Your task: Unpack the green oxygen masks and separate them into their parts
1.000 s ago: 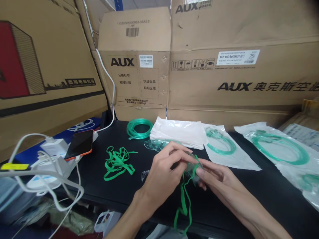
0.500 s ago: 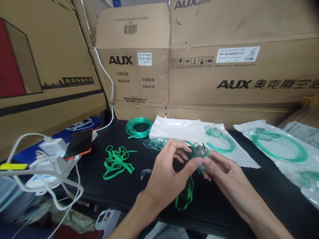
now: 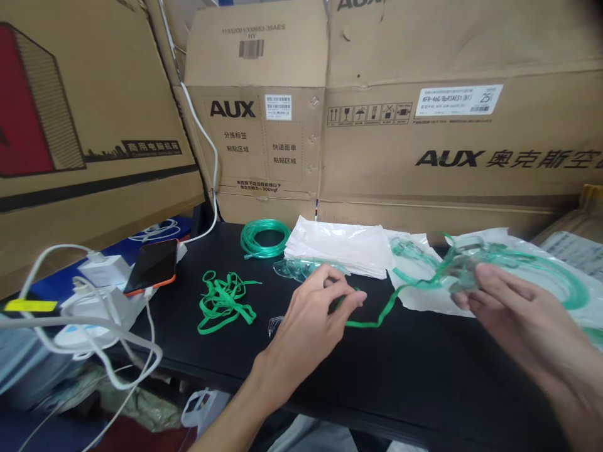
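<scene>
Step in hand, as judged: handling the strap of a mask. Your right hand (image 3: 518,307) has its fingers clamped on the clear mask (image 3: 462,274), at 3 o'clock from your left hand (image 3: 313,307). The green strap (image 3: 370,324) slants from it to your left hand, whose fingers are bunched; cannot tell whether they grip it. Any further pull calls for 2 secure holds. Loose green straps (image 3: 227,300): 9 o'clock, on the counter (image 3: 391,376). Writing: left-hand carton (image 3: 254,150), 11 o'clock, "AUX", "HY", "300kgf"; right-hand carton (image 3: 377,157), 1 o'clock, "AUX"; its label (image 3: 459,100), "KFR-46G/BpR3AES1 (B1)", "25".
</scene>
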